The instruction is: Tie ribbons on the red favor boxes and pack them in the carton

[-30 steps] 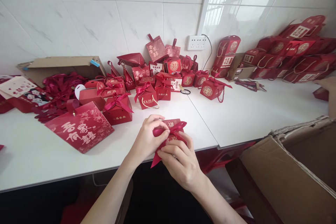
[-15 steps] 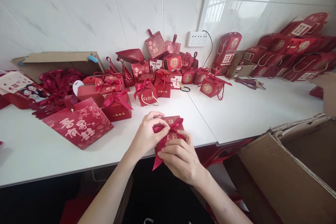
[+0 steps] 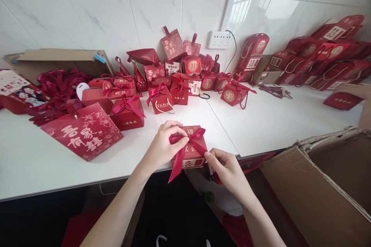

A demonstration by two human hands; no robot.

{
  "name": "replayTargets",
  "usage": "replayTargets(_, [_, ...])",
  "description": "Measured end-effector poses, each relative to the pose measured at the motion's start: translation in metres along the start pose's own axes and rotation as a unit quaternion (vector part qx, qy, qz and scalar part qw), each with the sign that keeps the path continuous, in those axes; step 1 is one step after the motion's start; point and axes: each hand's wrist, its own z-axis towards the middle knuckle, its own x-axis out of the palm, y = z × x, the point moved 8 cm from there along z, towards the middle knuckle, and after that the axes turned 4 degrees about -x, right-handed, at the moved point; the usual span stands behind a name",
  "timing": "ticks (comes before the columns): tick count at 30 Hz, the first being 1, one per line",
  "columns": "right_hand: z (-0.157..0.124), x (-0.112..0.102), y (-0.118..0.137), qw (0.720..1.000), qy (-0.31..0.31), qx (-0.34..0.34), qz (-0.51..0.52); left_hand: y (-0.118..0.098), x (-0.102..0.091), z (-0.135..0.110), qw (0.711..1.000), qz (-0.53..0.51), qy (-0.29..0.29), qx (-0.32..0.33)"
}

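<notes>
The right hand (image 3: 227, 171) now uncovers the box (image 3: 189, 163), pinching the ribbon (image 3: 179, 162); the left hand (image 3: 164, 142) pinches it too, seemingly adjusting.

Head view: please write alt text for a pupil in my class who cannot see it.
A left hand pinches a red ribbon looped over a red box at the edge of a white table, while the right hand holds the ribbon near the box's right side. More red boxes sit behind, before a tiled wall.

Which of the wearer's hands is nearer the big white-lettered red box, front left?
Left. The left hand is right of that box, pinching the ribbon; the right hand is farther right, holding a ribbon tail.
</notes>
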Motion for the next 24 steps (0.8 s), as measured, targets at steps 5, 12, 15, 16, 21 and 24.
replayTargets(5, [-0.005, 0.004, 0.002, 0.998, 0.042, -0.018, 0.030, 0.001, 0.002, 0.002, 1.000, 0.004, 0.017, -0.007])
replayTargets(12, [0.009, -0.019, -0.001, 0.996, 0.076, 0.002, -0.037, 0.001, 0.001, 0.005, 1.000, -0.010, 0.019, -0.005])
replayTargets(15, [0.033, -0.040, 0.004, 0.995, -0.026, 0.028, -0.089, 0.003, -0.003, 0.004, 0.998, -0.060, 0.001, -0.014])
replayTargets(16, [0.042, -0.040, 0.006, 0.993, -0.032, 0.041, -0.105, 0.006, -0.007, 0.003, 0.996, -0.084, -0.026, -0.024])
replayTargets(21, [0.069, -0.018, 0.014, 0.990, -0.003, 0.050, -0.134, 0.029, -0.027, -0.014, 0.974, -0.107, -0.165, -0.114])
replayTargets(24, [0.067, -0.008, 0.014, 0.996, 0.008, 0.001, -0.092, 0.036, -0.017, -0.015, 0.979, -0.111, -0.105, -0.135])
